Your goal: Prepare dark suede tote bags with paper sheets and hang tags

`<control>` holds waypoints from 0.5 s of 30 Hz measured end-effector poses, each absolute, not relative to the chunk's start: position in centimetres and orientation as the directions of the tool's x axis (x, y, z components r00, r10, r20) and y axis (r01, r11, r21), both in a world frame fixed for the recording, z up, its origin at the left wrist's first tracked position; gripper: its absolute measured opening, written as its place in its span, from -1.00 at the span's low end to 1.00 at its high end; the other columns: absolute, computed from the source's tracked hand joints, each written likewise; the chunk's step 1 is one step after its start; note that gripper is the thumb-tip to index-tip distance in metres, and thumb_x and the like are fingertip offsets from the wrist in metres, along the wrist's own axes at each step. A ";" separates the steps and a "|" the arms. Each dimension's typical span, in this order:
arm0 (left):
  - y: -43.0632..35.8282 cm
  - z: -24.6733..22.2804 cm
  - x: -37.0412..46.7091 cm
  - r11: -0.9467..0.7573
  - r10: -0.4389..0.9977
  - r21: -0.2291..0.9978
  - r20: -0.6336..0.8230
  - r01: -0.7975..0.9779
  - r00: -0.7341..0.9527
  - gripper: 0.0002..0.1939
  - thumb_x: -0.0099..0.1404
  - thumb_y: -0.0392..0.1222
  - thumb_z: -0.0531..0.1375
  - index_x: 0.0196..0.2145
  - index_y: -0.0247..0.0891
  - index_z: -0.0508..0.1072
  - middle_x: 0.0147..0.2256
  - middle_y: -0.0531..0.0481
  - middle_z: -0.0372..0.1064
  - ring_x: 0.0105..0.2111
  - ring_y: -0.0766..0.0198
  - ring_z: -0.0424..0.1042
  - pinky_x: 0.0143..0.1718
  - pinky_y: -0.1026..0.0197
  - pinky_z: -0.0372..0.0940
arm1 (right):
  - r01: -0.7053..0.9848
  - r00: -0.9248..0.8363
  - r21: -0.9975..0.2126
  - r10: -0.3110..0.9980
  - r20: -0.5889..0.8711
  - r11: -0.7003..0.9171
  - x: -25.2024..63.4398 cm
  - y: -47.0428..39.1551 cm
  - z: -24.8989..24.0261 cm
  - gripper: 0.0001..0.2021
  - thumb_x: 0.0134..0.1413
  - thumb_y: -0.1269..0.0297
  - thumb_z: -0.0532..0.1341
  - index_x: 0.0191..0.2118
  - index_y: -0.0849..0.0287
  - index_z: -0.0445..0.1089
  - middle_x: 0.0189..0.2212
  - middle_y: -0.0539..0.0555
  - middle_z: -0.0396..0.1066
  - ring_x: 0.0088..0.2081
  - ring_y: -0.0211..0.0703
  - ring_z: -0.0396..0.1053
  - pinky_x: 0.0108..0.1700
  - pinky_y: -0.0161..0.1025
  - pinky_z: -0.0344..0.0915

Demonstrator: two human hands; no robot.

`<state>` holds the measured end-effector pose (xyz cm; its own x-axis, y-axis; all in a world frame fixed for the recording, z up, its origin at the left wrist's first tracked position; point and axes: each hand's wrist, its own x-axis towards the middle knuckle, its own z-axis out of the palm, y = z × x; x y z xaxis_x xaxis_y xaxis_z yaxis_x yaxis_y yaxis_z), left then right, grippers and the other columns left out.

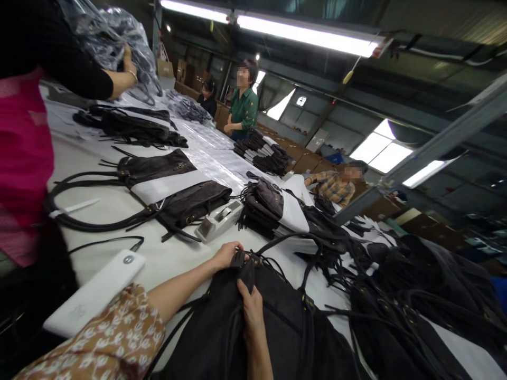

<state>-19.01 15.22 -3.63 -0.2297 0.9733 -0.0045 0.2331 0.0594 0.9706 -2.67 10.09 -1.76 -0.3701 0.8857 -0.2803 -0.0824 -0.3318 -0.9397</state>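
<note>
A black handbag (285,322) with brass-coloured fittings and long straps lies in front of me on the white table. My left hand (229,255) is closed on its top edge, near a strap end, with the fingertips partly hidden. Just below, my right hand (252,306) grips a fold of the same bag, its thumb on top and its other fingers out of sight. Beyond my hands stands a white tape dispenser (219,220). To its left rests another black handbag (166,177) with a white paper band around it.
A white box-shaped device (97,293) with a black cable lies left of my forearm. Stacked banded bags (273,203) sit ahead, and a heap of black bags (428,301) fills the right. A co-worker's arm (114,82) handles plastic-wrapped goods at upper left; several other people are farther back.
</note>
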 end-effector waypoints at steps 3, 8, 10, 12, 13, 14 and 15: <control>12.6 -2.9 -20.3 0.139 0.977 0.972 -0.104 0.187 -0.185 -0.47 0.10 0.22 0.19 -0.21 -0.31 0.47 -0.30 -0.07 0.47 -0.29 0.19 0.39 -0.31 0.26 0.24 | -0.064 -0.439 -0.947 0.861 -0.257 -0.316 -2.5 9.4 -1.0 -0.39 -0.17 0.03 0.38 -0.01 0.29 0.38 -0.17 0.17 0.51 -0.05 0.03 0.42 0.02 -0.11 0.34; 4.7 -1.2 -22.5 0.300 0.942 0.952 -0.307 0.067 0.133 -0.42 0.03 0.22 0.26 -0.15 -0.29 0.48 -0.28 -0.10 0.52 -0.41 0.20 0.47 -0.43 0.26 0.29 | -0.007 -0.567 -0.960 0.792 -0.227 -0.280 -1.8 6.8 0.2 -0.36 -0.22 0.12 0.41 0.05 0.21 0.32 -0.09 0.16 0.47 -0.01 0.05 0.39 0.07 -0.02 0.29; 2.3 -1.0 -22.5 0.375 0.886 0.926 -0.346 -0.037 0.309 -0.46 0.00 0.13 0.32 -0.15 -0.28 0.49 -0.22 -0.12 0.52 -0.40 0.19 0.48 -0.41 0.24 0.32 | 0.010 -0.565 -0.964 0.794 -0.224 -0.265 -1.7 5.9 0.5 -0.41 -0.19 0.15 0.39 0.02 0.21 0.32 -0.05 0.17 0.45 0.00 0.05 0.39 0.07 -0.04 0.29; 1.3 -1.1 -22.2 0.383 0.888 0.917 -0.333 -0.112 0.316 -0.52 -0.05 0.03 0.36 -0.20 -0.29 0.50 -0.21 -0.11 0.52 -0.37 0.17 0.48 -0.36 0.22 0.34 | 0.036 -0.528 -0.969 0.818 -0.228 -0.246 -1.8 5.4 0.9 -0.47 -0.17 0.19 0.37 -0.02 0.24 0.33 -0.06 0.18 0.46 -0.02 0.06 0.40 0.05 -0.06 0.30; 1.3 -1.2 -22.1 0.370 0.902 0.920 -0.322 -0.131 0.287 -0.54 -0.08 -0.02 0.38 -0.21 -0.29 0.50 -0.22 -0.09 0.52 -0.35 0.17 0.48 -0.34 0.22 0.34 | 0.053 -0.501 -0.972 0.836 -0.226 -0.231 -1.9 5.4 1.1 -0.49 -0.17 0.21 0.36 -0.03 0.25 0.33 -0.07 0.19 0.46 -0.03 0.06 0.41 0.04 -0.06 0.31; 1.6 -1.2 -21.9 0.342 0.924 0.930 -0.306 -0.138 0.229 -0.54 -0.11 -0.07 0.40 -0.23 -0.28 0.50 -0.23 -0.07 0.52 -0.34 0.17 0.48 -0.33 0.23 0.34 | 0.072 -0.467 -0.974 0.856 -0.221 -0.213 -2.0 5.4 1.4 -0.50 -0.17 0.24 0.35 -0.04 0.26 0.34 -0.09 0.19 0.47 -0.04 0.07 0.41 0.03 -0.07 0.31; 2.1 -1.2 -21.8 0.300 0.949 0.945 -0.282 -0.129 0.140 -0.54 -0.15 -0.12 0.41 -0.24 -0.28 0.50 -0.26 -0.03 0.53 -0.32 0.17 0.47 -0.31 0.24 0.33 | 0.093 -0.426 -0.977 0.879 -0.213 -0.192 -2.0 5.6 1.7 -0.51 -0.19 0.26 0.34 -0.05 0.27 0.34 -0.11 0.19 0.48 -0.06 0.07 0.42 0.03 -0.07 0.31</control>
